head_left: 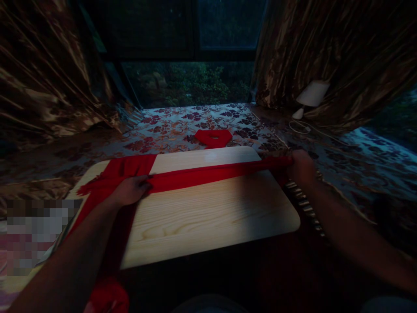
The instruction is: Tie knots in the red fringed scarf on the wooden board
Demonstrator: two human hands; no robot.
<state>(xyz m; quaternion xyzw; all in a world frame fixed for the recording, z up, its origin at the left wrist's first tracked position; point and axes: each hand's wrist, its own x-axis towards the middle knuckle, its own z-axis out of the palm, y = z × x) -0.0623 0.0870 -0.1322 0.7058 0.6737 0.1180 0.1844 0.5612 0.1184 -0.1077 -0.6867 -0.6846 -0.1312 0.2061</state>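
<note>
A long red scarf [202, 176] runs across a pale wooden board [208, 217], pulled straight between my two hands. Its left end looks frayed or fringed. My left hand [132, 190] presses on the scarf near that end, with the fingers curled over its edge. Beyond the board's right side, my right hand [302, 165] is closed round the other end in a fist. Under the scarf at the left, a wide red cloth band [135, 164] crosses the board from back to front. The light is dim and both hands are somewhat blurred.
Behind the board, a folded red cloth [213, 137] lies on a floral-patterned cover [182, 119]. At the right back stands a small white lamp [313, 94] with a loose cord. Patterned curtains [42, 65] flank the window. More red fabric [109, 295] bunches at the lower left.
</note>
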